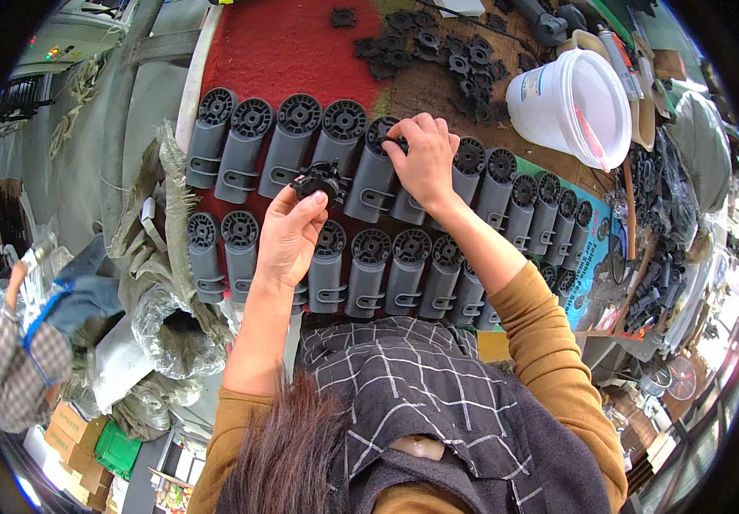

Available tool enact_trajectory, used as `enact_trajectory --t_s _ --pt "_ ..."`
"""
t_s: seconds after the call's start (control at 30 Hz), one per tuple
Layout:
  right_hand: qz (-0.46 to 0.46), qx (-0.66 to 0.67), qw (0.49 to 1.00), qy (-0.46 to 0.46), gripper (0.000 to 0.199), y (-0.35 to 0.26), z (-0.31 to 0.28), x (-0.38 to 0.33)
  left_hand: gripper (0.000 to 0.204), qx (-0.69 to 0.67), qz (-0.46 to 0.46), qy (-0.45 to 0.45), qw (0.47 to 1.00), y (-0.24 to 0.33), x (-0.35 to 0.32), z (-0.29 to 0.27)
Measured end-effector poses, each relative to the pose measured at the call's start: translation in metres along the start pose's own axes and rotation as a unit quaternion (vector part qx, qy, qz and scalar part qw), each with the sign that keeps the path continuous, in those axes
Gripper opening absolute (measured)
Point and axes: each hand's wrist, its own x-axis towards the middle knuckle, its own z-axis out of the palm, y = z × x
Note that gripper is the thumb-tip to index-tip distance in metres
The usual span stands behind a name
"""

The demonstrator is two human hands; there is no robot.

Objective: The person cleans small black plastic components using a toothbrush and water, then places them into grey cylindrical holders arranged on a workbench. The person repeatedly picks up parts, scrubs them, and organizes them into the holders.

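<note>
In my left hand (290,231), closed with thumb and fingertips, are black plastic pieces (322,182) with notched edges, held above the tubes. My right hand (425,163) bends over the top of a grey plastic tube (371,176) in the back row. Its thumb and fingers pinch at the black spoked cap (378,133) in that tube's mouth and partly cover it. Two rows of similar upright grey tubes (288,141) stand across the bench. They have black spoked caps on top and slotted tabs low on their sides. My left forearm hides part of the front row.
Loose black notched pieces (472,64) lie in a heap at the back of the red and brown bench (266,47). A white bucket (549,98) lies tilted at the back right. Clear plastic wrap (172,330) hangs at left, near another person in a checked sleeve (22,364).
</note>
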Motion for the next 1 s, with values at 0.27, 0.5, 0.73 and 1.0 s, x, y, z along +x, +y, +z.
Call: enact_trajectory --t_s 0.27,0.5,0.73,1.0 --pt "-0.049 -0.092 0.995 -0.007 0.011 0.004 -0.001 0.006 0.017 -0.001 0.017 0.025 1.000 0.007 -0.003 -0.011" --pt "-0.044 -0.116 0.991 -0.046 0.025 0.007 0.003 0.006 0.016 -0.008 0.021 0.028 0.999 0.006 -0.001 -0.011" --pt "-0.062 -0.137 0.988 -0.042 0.032 0.001 0.002 0.007 0.016 -0.008 0.026 0.024 0.999 0.004 0.001 -0.007" --pt "0.078 0.374 0.906 -0.184 0.019 -0.071 -0.028 -0.010 0.017 0.002 0.021 0.016 1.000 0.010 -0.004 -0.002"
